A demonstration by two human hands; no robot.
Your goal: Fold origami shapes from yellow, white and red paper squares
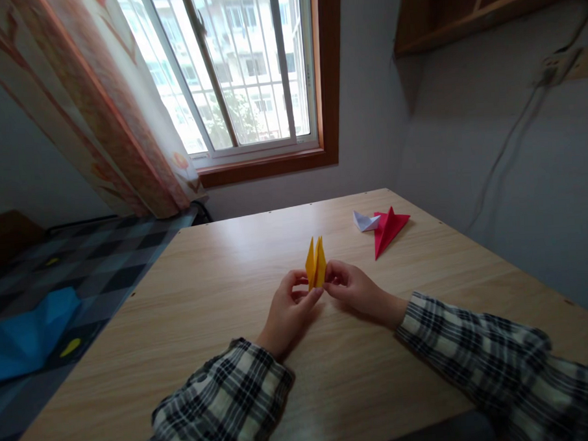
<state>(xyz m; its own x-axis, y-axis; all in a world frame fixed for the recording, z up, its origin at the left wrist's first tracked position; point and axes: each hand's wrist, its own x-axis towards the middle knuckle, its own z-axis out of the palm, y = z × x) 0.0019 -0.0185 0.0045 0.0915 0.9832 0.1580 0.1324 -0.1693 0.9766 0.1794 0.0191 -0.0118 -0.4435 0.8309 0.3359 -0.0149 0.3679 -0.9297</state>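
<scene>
While both hands are meeting at the middle of the wooden table point(219, 295), the person is pinching a folded yellow paper piece point(315, 264) by its lower end. Left hand point(288, 310) is closing thumb and fingers on the bottom left of the yellow paper; right hand point(354, 289) is gripping the bottom right, fingertips nearly touching the left ones. Paper is standing upright, its two pointed flaps aiming up and away from the table, and it looks lifted just off the surface, though the hands are hiding the bottom edge so contact cannot be told. Holding it low probably is keeping the points free and the creases in view. Both wrists are resting on or very near the tabletop, likely for steadiness. Sleeves are black-and-white plaid point(224, 405).

Well apart, toward the far right of the table, a red folded paper shape point(386, 229) is lying flat, with a small white folded piece point(365, 221) touching its left side; both seem set aside out of the working space. Behind, a window point(238, 67) is letting in daylight, with a patterned curtain point(98, 105) pulled to the left. A blue sheet point(26, 336) is lying on the checkered floor beside the table.
</scene>
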